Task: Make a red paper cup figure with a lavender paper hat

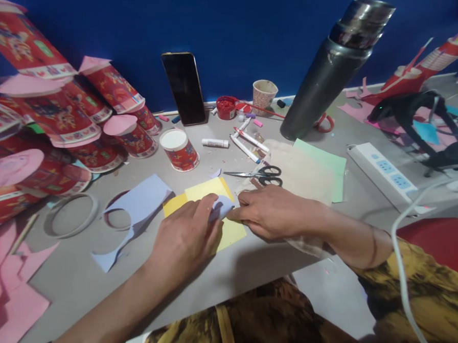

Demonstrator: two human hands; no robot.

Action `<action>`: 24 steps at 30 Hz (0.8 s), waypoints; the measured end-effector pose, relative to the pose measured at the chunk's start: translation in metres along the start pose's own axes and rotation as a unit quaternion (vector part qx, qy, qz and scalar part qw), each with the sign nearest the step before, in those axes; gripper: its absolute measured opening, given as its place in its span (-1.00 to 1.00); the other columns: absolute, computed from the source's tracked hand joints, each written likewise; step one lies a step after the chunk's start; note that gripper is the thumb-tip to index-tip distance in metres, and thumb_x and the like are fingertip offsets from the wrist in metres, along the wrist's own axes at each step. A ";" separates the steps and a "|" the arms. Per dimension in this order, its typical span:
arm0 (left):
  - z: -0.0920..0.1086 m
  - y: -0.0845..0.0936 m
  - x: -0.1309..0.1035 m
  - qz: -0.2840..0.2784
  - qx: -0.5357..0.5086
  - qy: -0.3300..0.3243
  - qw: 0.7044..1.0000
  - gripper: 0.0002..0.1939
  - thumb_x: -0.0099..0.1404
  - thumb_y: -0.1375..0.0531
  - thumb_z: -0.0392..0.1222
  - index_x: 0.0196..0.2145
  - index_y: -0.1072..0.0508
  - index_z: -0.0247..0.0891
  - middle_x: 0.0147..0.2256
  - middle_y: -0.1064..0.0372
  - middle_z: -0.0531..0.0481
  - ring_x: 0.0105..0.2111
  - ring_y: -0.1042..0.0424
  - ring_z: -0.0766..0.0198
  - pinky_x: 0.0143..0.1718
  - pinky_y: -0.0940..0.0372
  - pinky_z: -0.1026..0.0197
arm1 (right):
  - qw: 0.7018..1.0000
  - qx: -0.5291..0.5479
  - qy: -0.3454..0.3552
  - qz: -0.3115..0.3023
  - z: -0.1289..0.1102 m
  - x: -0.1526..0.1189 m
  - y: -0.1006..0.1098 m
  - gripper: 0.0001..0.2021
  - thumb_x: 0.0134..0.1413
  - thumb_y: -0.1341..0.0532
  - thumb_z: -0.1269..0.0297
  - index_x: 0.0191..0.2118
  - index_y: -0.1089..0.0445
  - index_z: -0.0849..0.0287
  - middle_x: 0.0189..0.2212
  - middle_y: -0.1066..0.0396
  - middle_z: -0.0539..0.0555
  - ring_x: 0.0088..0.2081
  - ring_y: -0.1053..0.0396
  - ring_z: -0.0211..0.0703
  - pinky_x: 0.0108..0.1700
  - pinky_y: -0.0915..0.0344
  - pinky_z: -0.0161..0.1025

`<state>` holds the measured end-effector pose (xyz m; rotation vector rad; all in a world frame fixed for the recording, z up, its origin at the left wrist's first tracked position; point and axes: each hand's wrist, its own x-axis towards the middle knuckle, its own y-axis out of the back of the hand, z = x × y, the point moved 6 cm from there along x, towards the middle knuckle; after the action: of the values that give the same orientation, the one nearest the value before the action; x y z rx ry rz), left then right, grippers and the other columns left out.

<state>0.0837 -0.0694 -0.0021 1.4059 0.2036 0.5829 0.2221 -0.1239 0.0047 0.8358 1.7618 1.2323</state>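
My left hand (188, 227) pinches a small lavender paper piece (223, 206) between thumb and fingers. The piece is curved up over a yellow sheet of paper (232, 232) that lies on the table. My right hand (267, 210) is closed, its index fingertip at the right edge of the lavender piece. Its other fingers are curled under, so whether they grip anything is hidden. Just beyond the right hand lie black-handled scissors (256, 175), blades pointing left. Left of my left hand rests a lavender sheet (148, 196) with a round cut-out, partly over a tape ring (118, 210).
Stacked red paper cups (68, 116) with pink paper tops fill the left. A single red cup (180, 151), markers (245, 147), a phone (184, 87) and a dark flask (326, 79) stand or lie behind. At right are a power strip (382, 171) and white cable (401, 270).
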 end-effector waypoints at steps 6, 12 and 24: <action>-0.001 0.001 -0.002 0.003 -0.010 -0.008 1.000 -0.79 0.45 -0.04 -0.20 -0.02 -0.34 -0.26 -0.31 -0.55 -0.15 -0.33 -0.57 0.03 -0.37 -0.32 0.11 | 0.997 0.015 -0.049 0.053 0.008 0.000 0.006 -0.77 0.35 -0.12 0.30 -0.03 -0.50 0.11 -0.18 -0.49 0.11 -0.29 -0.37 -0.12 -0.34 0.00 -0.19; -0.004 0.000 -0.002 0.015 -0.011 -0.001 1.000 -0.76 0.49 0.01 -0.18 0.01 -0.34 -0.26 -0.31 -0.56 -0.15 -0.35 -0.57 0.04 -0.37 -0.30 0.11 | 0.996 0.027 -0.082 0.015 0.012 0.006 -0.003 -0.71 0.41 -0.07 0.29 0.08 -0.48 0.11 -0.15 -0.55 0.13 -0.25 -0.43 -0.07 -0.33 0.00 -0.18; -0.010 0.001 -0.003 0.012 -0.070 0.035 0.997 -0.72 0.52 -0.03 -0.04 0.02 -0.36 -0.25 -0.27 -0.59 -0.11 -0.31 -0.57 0.04 -0.31 -0.31 0.10 | 0.996 0.049 -0.066 0.043 0.011 0.005 -0.001 -0.56 0.42 -0.07 0.26 0.34 -0.26 -0.07 -0.14 -0.57 0.11 -0.21 -0.47 -0.07 -0.28 -0.12 -0.23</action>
<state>0.0767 -0.0623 -0.0032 1.2551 0.1982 0.6547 0.2300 -0.1151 0.0005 1.0352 1.7056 1.1261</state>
